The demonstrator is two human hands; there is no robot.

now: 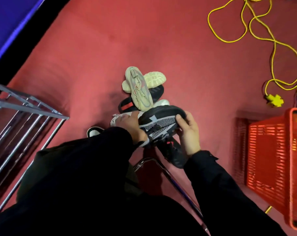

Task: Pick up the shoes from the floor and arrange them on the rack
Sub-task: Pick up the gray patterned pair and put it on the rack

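I judge this barely begun. My right hand [188, 133] grips the toe of a black-and-grey knit sneaker [158, 124] raised over the floor pile; my left hand [129, 126] clasps its heel end. The chrome tube rack [27, 108] at left looks nearly bare (one pale item at its edge), with the beige sneaker [139, 90] and the black slide with a red stripe [127, 104] still on the red carpet [93, 57].

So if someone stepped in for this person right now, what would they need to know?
Right hand: grip on the toe end of a grey-black sneaker, lifted over the pile.
Left hand: on the same sneaker's heel end; exact grip unclear.
Pile: beige sneaker, black slide and others lie heaped on the red floor.
Rack: to the left; only a glimpse of something white at its edge.
Done: one sneaker picked up.
Left: place it on the rack, then clear the pile.
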